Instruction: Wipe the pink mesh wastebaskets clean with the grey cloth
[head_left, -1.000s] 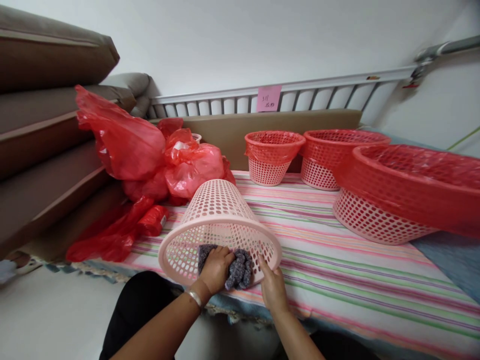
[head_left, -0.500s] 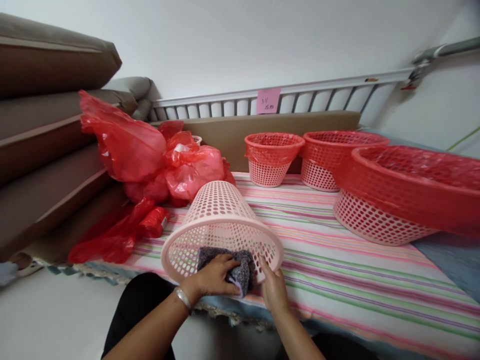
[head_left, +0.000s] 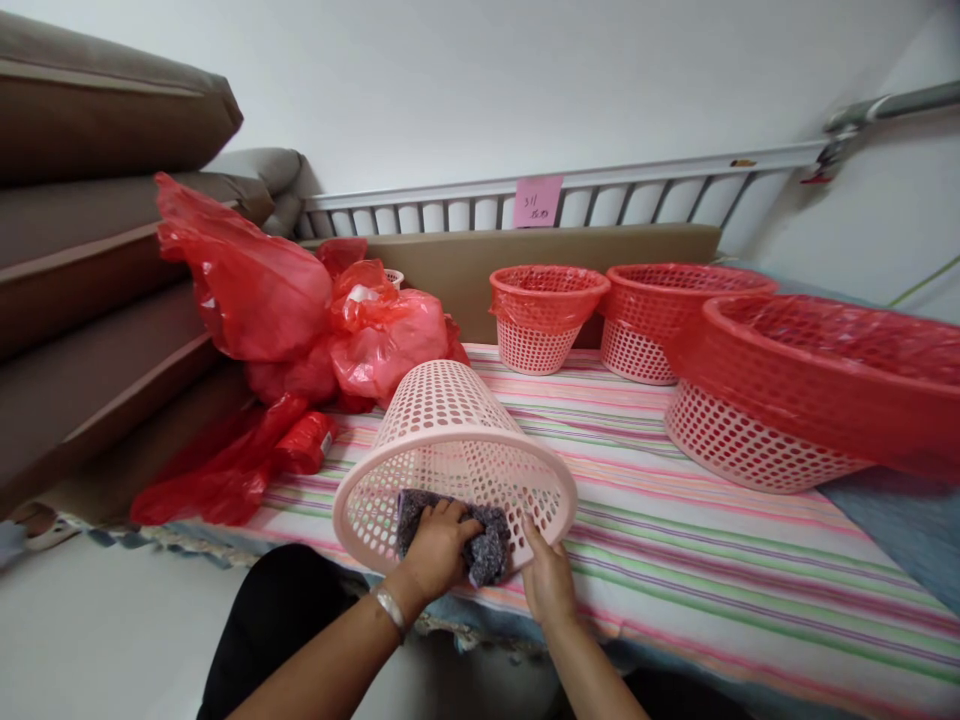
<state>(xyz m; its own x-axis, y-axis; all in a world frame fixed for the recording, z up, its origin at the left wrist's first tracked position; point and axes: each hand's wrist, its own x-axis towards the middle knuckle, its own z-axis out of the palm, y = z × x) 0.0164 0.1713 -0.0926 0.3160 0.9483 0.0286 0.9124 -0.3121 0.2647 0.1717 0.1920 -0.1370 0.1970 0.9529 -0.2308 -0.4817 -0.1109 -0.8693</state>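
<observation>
A pale pink plastic wastebasket (head_left: 450,400) with round holes lies on its side, its mouth toward me. My left hand (head_left: 441,545), with a silver bracelet at the wrist, presses a dark grey cloth (head_left: 491,545) against the lower inside wall near the rim. The fingers are bent over the cloth. My right hand (head_left: 547,575) grips the rim at the lower right, thumb inside and the other fingers mostly hidden behind the wall.
Filled red plastic bags (head_left: 255,290) and a red bag roll (head_left: 306,443) lie at left beside stacked brown cushions (head_left: 97,240). Several bag-lined wastebaskets (head_left: 536,345) stand at right on the striped sheet (head_left: 637,480). A pink note (head_left: 537,202) hangs on the white rail.
My left hand has pushed the cloth slightly deeper into the wastebasket. The wastebasket's mouth has shifted a little to the right. My right hand keeps its hold on the rim.
</observation>
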